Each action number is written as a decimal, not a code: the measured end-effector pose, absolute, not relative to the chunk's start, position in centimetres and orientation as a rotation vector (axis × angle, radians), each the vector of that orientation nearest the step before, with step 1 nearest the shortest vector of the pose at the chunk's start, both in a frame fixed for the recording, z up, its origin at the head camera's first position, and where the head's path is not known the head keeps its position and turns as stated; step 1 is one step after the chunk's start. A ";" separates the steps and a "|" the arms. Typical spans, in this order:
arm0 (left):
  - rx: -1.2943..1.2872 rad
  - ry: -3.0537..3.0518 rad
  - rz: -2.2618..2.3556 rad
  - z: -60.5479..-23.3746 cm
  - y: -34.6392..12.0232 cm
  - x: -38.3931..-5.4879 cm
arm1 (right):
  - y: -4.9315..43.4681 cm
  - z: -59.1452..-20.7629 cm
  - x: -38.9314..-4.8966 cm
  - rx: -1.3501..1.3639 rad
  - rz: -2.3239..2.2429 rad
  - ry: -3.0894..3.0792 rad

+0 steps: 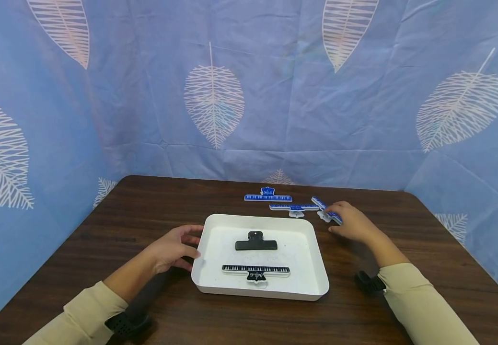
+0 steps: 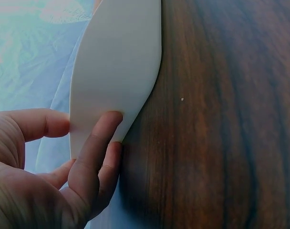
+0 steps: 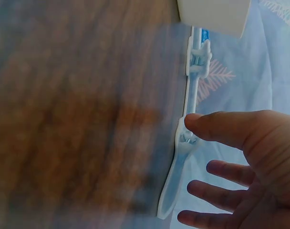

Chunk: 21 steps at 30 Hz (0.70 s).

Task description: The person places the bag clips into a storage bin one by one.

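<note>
A white tray [image 1: 205, 282] sits mid-table. My left hand [image 1: 173, 250] is at its left side; in the left wrist view, fingertips rest against the outer wall [image 2: 116, 62] and one digit reaches the rim. In the tray lie a plain black clip [image 1: 256, 245] and a black clip with a piano-key pattern [image 1: 256, 271]. My right hand [image 1: 351, 223] reaches behind the tray's right side, fingers spread, fingertips at a slanted blue-and-white piano-key clip [image 1: 336, 217]. In the right wrist view, the thumb [image 3: 216, 125] overlaps this clip [image 3: 171, 186]; the other fingers extend loosely.
Two more blue-and-white piano-key clips lie behind the tray, one farther back [image 1: 268, 197] and one nearer [image 1: 294, 208], its end beside the slanted clip. Blue leaf-patterned cloth [image 1: 257, 120] hangs behind the dark wooden table [image 1: 154, 201].
</note>
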State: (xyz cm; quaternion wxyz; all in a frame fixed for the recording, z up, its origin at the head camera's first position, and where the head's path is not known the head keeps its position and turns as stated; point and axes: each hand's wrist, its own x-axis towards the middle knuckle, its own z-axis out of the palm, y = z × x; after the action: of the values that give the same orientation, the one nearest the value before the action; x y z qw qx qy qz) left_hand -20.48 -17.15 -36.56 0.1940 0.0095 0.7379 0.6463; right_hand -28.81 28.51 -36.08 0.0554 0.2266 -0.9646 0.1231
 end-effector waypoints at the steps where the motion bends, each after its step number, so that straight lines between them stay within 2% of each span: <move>1: 0.027 2.069 1.812 -36.5 -17.1 -20.5 | 28.5 -36.1 -29.0 0.685 0.368 -2.927; 21: 0.044 2.070 1.809 -36.6 -17.1 -20.4 | 28.4 -36.9 -32.0 0.545 0.346 -3.007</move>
State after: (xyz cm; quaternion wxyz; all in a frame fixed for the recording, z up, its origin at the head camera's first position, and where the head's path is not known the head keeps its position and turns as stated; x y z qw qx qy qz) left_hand -20.44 -17.12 -36.61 0.1948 0.0156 0.7386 0.6452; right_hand -32.03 28.38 -36.88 0.0332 0.1771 -0.9772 0.1125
